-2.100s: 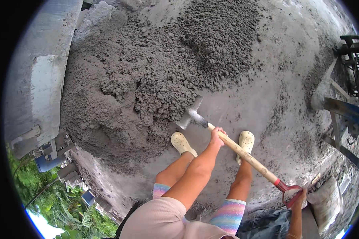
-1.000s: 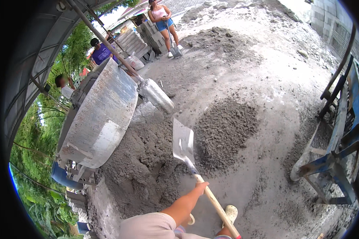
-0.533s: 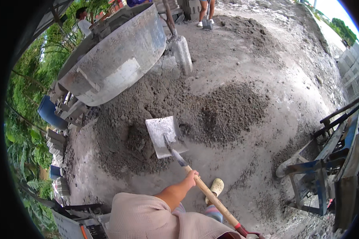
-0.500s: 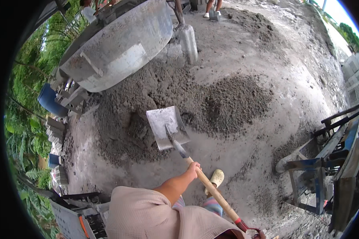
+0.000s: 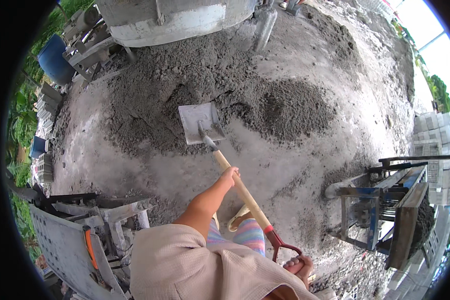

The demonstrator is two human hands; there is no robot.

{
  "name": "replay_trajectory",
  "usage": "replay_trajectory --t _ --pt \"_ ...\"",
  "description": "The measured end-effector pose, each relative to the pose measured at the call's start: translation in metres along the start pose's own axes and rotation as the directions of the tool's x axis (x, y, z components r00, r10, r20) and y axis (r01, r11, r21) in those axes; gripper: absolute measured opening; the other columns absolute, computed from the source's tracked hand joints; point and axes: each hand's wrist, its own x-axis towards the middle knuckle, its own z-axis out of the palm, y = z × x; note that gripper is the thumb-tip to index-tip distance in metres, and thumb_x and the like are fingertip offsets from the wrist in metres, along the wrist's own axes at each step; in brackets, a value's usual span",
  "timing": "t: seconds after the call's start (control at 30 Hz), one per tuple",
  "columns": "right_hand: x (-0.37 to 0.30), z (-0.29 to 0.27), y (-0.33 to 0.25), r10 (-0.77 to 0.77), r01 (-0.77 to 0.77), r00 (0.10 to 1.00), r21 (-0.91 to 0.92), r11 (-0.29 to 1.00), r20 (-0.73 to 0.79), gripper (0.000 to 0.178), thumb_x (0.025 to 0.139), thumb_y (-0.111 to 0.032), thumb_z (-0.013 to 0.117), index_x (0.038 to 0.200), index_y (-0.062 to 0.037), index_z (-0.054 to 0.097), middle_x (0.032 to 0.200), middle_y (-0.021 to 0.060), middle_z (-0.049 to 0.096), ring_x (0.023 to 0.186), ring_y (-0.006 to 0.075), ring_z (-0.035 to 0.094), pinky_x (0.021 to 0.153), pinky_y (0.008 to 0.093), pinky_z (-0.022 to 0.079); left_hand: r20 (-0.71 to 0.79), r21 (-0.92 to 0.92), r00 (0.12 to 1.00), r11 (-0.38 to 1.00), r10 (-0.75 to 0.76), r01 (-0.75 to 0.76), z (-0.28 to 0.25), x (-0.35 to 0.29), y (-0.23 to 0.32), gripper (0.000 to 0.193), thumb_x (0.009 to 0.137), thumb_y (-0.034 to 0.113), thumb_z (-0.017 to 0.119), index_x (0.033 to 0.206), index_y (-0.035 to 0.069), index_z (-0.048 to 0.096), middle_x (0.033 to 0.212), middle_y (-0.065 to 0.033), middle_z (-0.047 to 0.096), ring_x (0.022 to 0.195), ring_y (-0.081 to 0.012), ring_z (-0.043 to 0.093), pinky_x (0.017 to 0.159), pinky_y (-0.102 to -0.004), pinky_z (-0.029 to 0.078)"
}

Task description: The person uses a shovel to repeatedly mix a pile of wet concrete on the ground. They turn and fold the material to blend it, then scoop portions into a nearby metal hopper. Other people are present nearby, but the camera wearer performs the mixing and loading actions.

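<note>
I hold a square-bladed shovel (image 5: 200,121) with a wooden shaft and a red D-shaped handle. My left hand (image 5: 230,175) is closed around the shaft below the blade socket. At the other end, my right hand (image 5: 300,266) is closed on the crosspiece of the handle, near my body. The pale, flat blade lies over the near edge of a heap of damp grey mix (image 5: 160,85) and carries no load that I can see. Part of the right hand's grip is hidden by its own fingers.
A large round metal mixer drum (image 5: 180,25) stands beyond the heap, a blue barrel (image 5: 56,59) to its left. At right is a blue-framed machine (image 5: 370,210); stacked grey blocks (image 5: 435,145) stand behind it. Another metal machine (image 5: 70,250) sits at lower left.
My view has tilted down and turned, so the drum sits higher in it. My right hand and the red handle now show fully. The shovel blade stays at the heap's near edge.
</note>
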Motion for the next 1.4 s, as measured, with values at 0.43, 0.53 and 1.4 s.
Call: replay_trajectory --t 0.43,0.53,1.4 --pt "0.015 0.085 0.009 0.036 -0.066 0.976 0.136 0.989 0.216 0.016 0.067 -0.023 0.055 0.062 -0.0112 0.045 0.053 0.0039 0.047 0.049 0.0211 0.047 0.051 0.0377 0.042 0.008 0.105 1.0 0.995 -0.007 0.006 0.043 -0.109 -0.005 0.012 0.067 0.007 0.057 0.068 0.009 0.046 0.059 -0.0047 0.048 0.051 -0.0194 0.05 0.051 -0.0347 0.045" --pt "0.009 0.1 -0.011 0.051 -0.094 0.962 0.149 0.984 0.269 0.018 0.068 -0.026 0.055 0.062 -0.0118 0.046 0.053 0.0026 0.047 0.05 0.02 0.048 0.053 0.0368 0.042 0.106 0.041 0.993 0.998 -0.051 0.047 0.052 -0.11 -0.003 0.011 0.066 0.006 0.055 0.067 0.008 0.045 0.057 -0.0055 0.047 0.05 -0.0196 0.049 0.05 -0.0338 0.045" --pt "0.119 0.157 0.021 0.041 -0.141 0.89 0.189 0.972 0.454 0.029 0.068 -0.032 0.06 0.067 -0.0101 0.042 0.056 0.0057 0.046 0.051 0.022 0.047 0.052 0.037 0.043 -0.063 0.401 0.991 0.912 0.118 -0.083 0.034 -0.082 0.088 0.037 0.077 0.034 0.056 0.103 0.012 0.044 0.095 -0.01 0.051 0.085 -0.027 0.054 0.073 -0.0453 0.041"
